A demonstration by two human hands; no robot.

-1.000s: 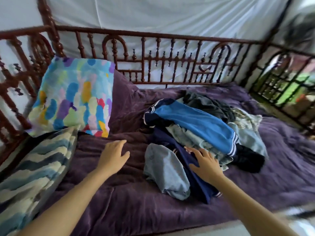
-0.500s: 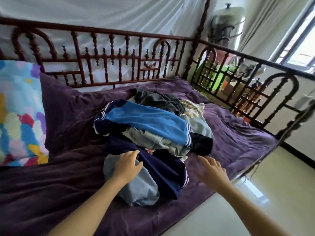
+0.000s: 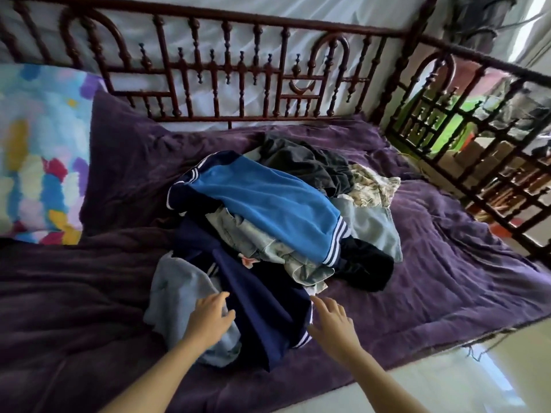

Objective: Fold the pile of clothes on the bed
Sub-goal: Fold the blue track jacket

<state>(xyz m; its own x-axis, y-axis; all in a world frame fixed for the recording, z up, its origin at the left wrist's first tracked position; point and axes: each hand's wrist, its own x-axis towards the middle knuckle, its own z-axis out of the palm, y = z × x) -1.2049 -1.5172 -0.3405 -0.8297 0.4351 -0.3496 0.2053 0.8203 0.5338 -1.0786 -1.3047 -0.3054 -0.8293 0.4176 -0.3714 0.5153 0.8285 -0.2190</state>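
Far left, a colourful pillow [image 3: 38,150] is leaning against the carved wooden rail [image 3: 226,73], with the purple bedcover [image 3: 89,293] spreading out below it. The pile of clothes [image 3: 268,234] is sitting mid-bed, unfolded. At its near left corner a pale grey-blue garment [image 3: 176,296] is lying crumpled, and the left hand [image 3: 210,320] is resting on it, fingers straight and close together, gripping nothing, tips reaching the navy garment [image 3: 262,317] beside it. That navy piece is draping toward the bed's near edge, partly covering the pale one. Higher up, a bright blue top [image 3: 268,210] is lying across the heap, weighing down faded denim beneath. The right hand [image 3: 332,323] is sitting at the navy garment's white-striped hem, fingers spread and holding nothing; whether it is touching the cloth, I cannot tell. Further right, a black garment [image 3: 366,263], a dark grey one [image 3: 304,162] and a cream patterned piece [image 3: 372,183] are crowding the pile's far side, and the foot rail [image 3: 477,144] is closing off the right end of the bed
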